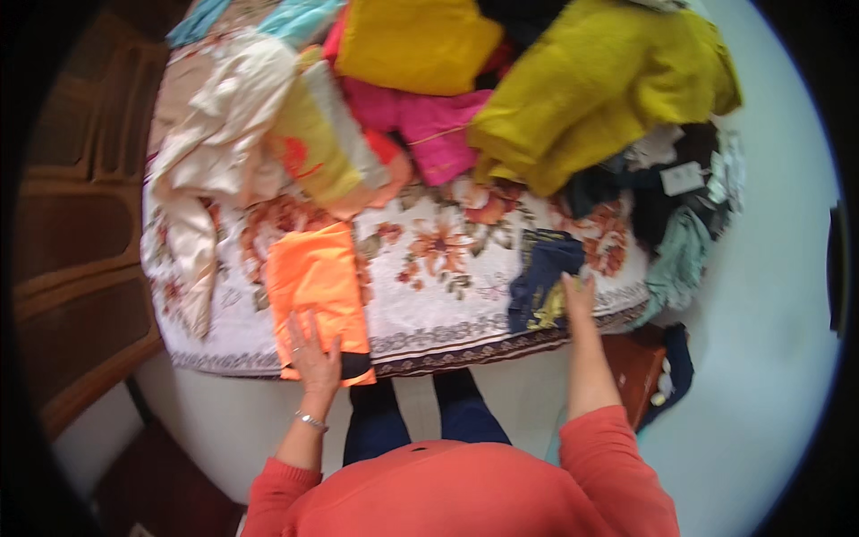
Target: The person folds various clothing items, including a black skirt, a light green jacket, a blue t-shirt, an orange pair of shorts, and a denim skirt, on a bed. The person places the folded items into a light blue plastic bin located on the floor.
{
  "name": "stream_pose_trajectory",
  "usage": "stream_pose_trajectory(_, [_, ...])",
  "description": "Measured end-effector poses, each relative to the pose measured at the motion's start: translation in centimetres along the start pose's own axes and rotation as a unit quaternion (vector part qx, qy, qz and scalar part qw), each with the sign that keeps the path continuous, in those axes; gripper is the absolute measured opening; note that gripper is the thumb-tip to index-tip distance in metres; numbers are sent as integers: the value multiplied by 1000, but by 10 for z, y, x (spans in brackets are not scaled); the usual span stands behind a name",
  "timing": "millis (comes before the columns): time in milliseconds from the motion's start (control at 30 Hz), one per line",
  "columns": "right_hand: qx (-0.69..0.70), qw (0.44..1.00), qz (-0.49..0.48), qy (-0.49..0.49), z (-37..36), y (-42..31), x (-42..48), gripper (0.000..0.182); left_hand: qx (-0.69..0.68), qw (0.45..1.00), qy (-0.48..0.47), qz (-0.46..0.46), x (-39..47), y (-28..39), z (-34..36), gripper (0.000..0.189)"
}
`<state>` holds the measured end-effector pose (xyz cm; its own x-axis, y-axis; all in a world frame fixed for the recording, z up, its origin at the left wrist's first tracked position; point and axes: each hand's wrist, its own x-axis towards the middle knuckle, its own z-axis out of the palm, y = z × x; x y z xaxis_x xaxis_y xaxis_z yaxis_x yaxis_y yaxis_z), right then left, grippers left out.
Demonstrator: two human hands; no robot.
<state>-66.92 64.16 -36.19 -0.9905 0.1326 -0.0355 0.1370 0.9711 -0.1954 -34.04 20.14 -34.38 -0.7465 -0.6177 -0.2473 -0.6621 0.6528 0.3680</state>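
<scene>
An orange garment (315, 275), folded into an upright rectangle with a black patch at its near end, lies at the near edge of a bed or table covered with a floral cloth (409, 322). My left hand (314, 356) rests on its lower part, fingers spread. To the right, a folded navy garment with yellow print (543, 268) lies near the same edge. My right hand (578, 295) touches its right side; whether the fingers pinch the fabric cannot be told.
Beyond lie a cream garment (235, 127), a yellow and grey one (329, 134), a folded yellow one (416, 47), a magenta one (436, 134) and a large mustard one (604, 87). Dark clothes and a pale green garment (681, 255) are at right. Wooden furniture (80, 235) stands left.
</scene>
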Motion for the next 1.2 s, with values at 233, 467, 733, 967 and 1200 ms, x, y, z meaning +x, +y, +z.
stream_pose_trajectory(233, [379, 874, 105, -286, -39, -31, -4, 45, -9, 985, 147, -87, 15, -12, -3, 72])
stream_pose_trajectory(467, [533, 727, 121, -416, -125, -168, -79, 64, -187, 967, 110, -136, 47, -50, -15, 57])
stream_pose_trajectory(733, [525, 535, 51, -661, -100, -332, -184, 68, -561, 780, -96, -258, 60, -74, -31, 37])
stream_pose_trajectory(967, [273, 829, -199, -447, 38, -349, -237, 48, -676, 631, -130, -358, 64, -73, -64, 77])
stream_pose_trajectory(1200, [288, 867, -164, -373, 37, -339, -246, 51, -669, 661, -221, -259, 74, -55, -91, 55])
